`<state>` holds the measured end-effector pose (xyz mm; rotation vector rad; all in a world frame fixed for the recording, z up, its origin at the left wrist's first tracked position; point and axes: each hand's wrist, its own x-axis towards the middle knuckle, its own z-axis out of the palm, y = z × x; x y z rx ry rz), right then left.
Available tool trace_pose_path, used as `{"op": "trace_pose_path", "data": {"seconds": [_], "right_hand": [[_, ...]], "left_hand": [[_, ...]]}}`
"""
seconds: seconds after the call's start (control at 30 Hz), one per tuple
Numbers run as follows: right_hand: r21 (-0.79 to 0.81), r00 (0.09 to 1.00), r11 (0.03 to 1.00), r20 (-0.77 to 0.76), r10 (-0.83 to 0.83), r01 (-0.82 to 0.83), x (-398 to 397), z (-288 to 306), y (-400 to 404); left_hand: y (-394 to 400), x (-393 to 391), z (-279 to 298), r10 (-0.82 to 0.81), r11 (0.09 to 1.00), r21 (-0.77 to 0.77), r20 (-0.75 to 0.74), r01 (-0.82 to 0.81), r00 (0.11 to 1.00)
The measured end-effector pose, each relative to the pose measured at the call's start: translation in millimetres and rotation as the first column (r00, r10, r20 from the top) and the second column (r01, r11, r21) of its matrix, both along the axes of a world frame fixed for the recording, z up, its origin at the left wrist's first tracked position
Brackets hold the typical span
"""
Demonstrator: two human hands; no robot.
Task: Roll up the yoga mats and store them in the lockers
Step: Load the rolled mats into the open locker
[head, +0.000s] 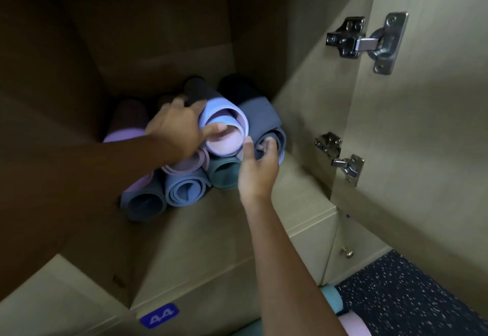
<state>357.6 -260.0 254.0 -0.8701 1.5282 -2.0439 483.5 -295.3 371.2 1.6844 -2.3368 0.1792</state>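
Note:
Several rolled yoga mats lie stacked inside the open locker (pixel 216 232). On top of the stack rests a light blue mat with a pink inner side (pixel 224 124). My left hand (pixel 177 127) grips its left side, thumb across the open end. My right hand (pixel 257 166) is at the end of the dark grey mat (pixel 264 116) to the right, fingers curled on its edge. Beneath lie a pink roll (pixel 184 164), a teal roll (pixel 224 174), a blue roll (pixel 184 190) and a grey-blue roll (pixel 144 203).
The locker door (pixel 422 124) stands open on the right, hung on two metal hinges (pixel 367 41). A blue label reading 44 (pixel 159 318) sits on the locker's front edge. More rolled mats (pixel 332 298) lie on the speckled dark floor (pixel 412 293) at the bottom right.

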Motion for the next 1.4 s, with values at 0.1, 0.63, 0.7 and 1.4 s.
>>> {"op": "trace_pose_path", "data": {"seconds": [0.1,0.63,0.7,1.4], "right_hand": [[-0.045,0.995,0.995,-0.046,-0.092,0.09,-4,-2,1],[0.106,0.942,0.988,-0.327,-0.069,0.109,-15,-10,13],[0.163,0.929,0.986,-0.361,0.079,-0.02,-24,-8,17],[0.395,0.797,0.875,-0.414,0.441,-0.279,-66,-14,71]], "left_hand": [[-8,-2,3,-0.054,0.997,0.045,-0.097,0.059,0.994],[3,-17,-24,-0.057,0.997,-0.055,-0.028,0.055,0.998],[2,-14,-27,-0.071,0.996,-0.066,-0.047,0.068,0.996],[102,-5,-46,-0.228,0.966,-0.155,-0.139,0.206,0.964]]}}
